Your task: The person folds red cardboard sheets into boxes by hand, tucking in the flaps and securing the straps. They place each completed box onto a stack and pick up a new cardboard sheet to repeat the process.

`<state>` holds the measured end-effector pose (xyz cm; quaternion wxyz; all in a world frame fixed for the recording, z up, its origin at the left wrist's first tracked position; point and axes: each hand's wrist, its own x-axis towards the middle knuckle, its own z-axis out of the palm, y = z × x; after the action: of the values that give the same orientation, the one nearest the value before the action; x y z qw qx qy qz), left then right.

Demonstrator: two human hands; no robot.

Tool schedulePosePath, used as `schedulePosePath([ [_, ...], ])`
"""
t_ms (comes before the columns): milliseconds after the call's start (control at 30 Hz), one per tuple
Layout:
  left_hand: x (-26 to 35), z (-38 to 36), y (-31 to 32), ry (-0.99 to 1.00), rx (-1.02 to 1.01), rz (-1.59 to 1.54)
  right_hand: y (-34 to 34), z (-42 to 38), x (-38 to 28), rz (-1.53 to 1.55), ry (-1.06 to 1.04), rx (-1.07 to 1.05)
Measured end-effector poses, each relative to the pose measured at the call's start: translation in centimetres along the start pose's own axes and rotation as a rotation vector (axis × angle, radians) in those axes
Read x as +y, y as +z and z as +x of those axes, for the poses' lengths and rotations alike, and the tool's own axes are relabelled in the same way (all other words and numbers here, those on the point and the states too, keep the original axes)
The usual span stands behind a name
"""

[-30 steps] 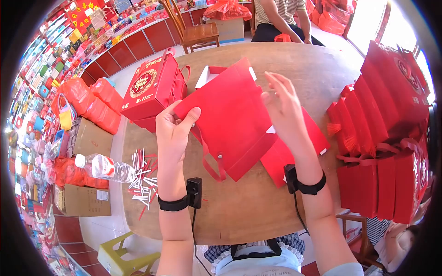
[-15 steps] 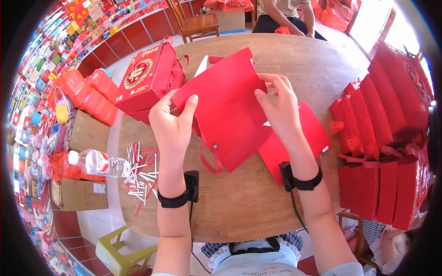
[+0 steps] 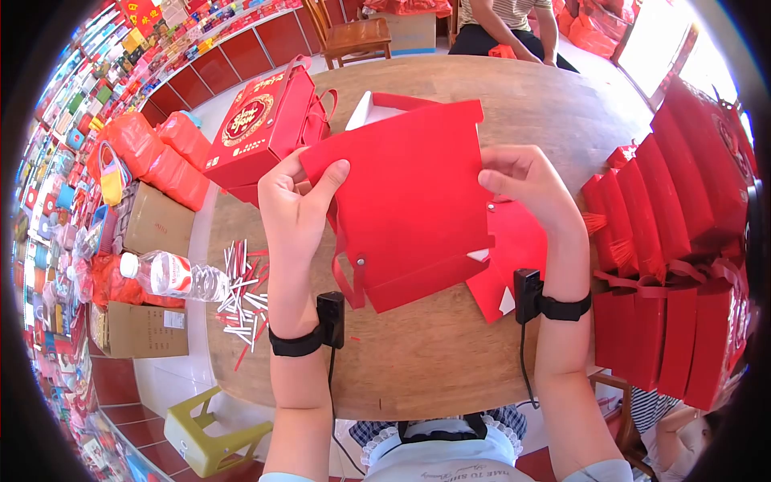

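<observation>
Over the table, a red cardboard gift box [image 3: 409, 193] is held up, partly folded, with a ribbon handle and a metal rivet on its lower left side. My left hand [image 3: 303, 201] grips its upper left edge between thumb and fingers. At the right edge, my right hand [image 3: 522, 181] pinches the cardboard, thumb in front. Below and to the right, partly covered by the held box, lies another red cardboard piece [image 3: 518, 241]. An open box with a white inside [image 3: 365, 112] shows behind the held one.
A finished red gift box [image 3: 261, 120] with gold print stands at the table's left. Red and white strips [image 3: 245, 297] lie beside a plastic bottle [image 3: 173, 275]. Several red boxes [image 3: 662, 201] are stacked at right. A green stool [image 3: 209, 434] stands below; a person [image 3: 514, 32] sits across the table.
The held box has turned more upright and level, and its lower folded edge now shows. My right hand has moved right and slightly down along with the box's right edge.
</observation>
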<state>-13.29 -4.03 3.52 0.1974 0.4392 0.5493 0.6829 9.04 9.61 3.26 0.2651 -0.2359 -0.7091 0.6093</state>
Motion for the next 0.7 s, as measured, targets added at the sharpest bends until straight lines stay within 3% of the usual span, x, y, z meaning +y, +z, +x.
schedulePosePath([
  [133,0.4,-0.2,-0.1,-0.047,-0.003,-0.084,-0.5,0.0,0.2,0.073,0.026,-0.130],
  [200,0.8,-0.2,0.0,-0.061,-0.018,-0.146,-0.3,0.1,0.8,0.463,-0.046,-0.265],
  [300,1.1,-0.5,0.1,-0.109,-0.137,0.030,0.2,0.0,1.2,0.648,-0.045,-0.397],
  [433,1.5,-0.9,0.8,0.004,-0.217,0.093,0.7,-0.2,1.2,0.630,0.078,-0.236],
  [567,2.6,-0.8,-0.8,0.011,-0.345,0.084,-0.4,-1.2,1.1,0.587,0.070,-0.268],
  [633,3.6,-1.1,-1.4,-0.288,-0.556,-0.398,-0.5,-1.7,0.9,0.504,-0.021,-0.412],
  [700,4.3,-1.8,-0.7,-0.302,-0.526,-0.236,-0.3,-2.1,-0.6,0.390,-0.038,-0.491],
])
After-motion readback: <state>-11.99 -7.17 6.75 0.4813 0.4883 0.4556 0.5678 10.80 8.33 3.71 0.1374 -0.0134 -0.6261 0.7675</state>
